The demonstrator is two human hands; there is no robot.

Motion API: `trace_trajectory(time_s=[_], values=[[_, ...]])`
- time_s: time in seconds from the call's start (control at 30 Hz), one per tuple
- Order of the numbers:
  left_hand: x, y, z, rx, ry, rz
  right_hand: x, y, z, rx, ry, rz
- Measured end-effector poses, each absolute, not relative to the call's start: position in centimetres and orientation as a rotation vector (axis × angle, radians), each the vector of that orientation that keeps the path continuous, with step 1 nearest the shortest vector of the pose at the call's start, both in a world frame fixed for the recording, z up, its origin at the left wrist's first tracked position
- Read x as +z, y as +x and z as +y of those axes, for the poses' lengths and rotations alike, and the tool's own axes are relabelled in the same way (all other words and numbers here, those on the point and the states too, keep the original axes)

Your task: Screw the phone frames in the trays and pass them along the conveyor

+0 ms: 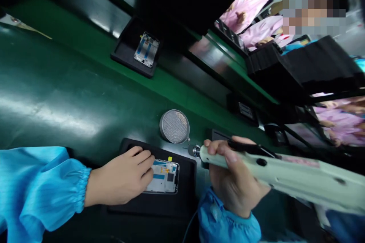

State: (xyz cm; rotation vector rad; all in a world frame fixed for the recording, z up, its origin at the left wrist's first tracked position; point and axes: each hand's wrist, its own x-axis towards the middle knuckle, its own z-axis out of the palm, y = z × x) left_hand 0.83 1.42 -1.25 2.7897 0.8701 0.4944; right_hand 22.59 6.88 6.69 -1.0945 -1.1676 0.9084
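My left hand [124,176] lies on the left part of an open phone frame [165,176] with its fingers curled over it, pressing it down. The frame sits in a black tray [186,197] on the green belt. My right hand [232,176] is closed round a pale electric screwdriver [285,176]. The screwdriver's metal tip [194,150] hangs above the tray's top right corner, beside a round grey mesh dish [174,126].
A second black tray [122,51] with another phone frame [146,49] lies farther up the green belt [57,83]. Black racks and boxes [313,64] stand at the right. Other people in pink coats [253,11] work beyond them.
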Motion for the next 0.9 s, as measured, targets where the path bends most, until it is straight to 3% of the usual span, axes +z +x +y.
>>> trace_trajectory(time_s=[0.23,0.67,0.9], values=[[-0.5,-2.3,-0.5,0.401,2.634,0.838,5.2,25.0,8.9,0.782,-1.088,-1.112],[-1.6,1.4,0.3,0.400,2.752,1.007,2.5,26.3,11.8,0.640,-1.234,-1.160],[-1.6,1.3,0.2,0.409,2.752,0.965,2.6,26.1,5.4,0.330,-1.230,-1.331]])
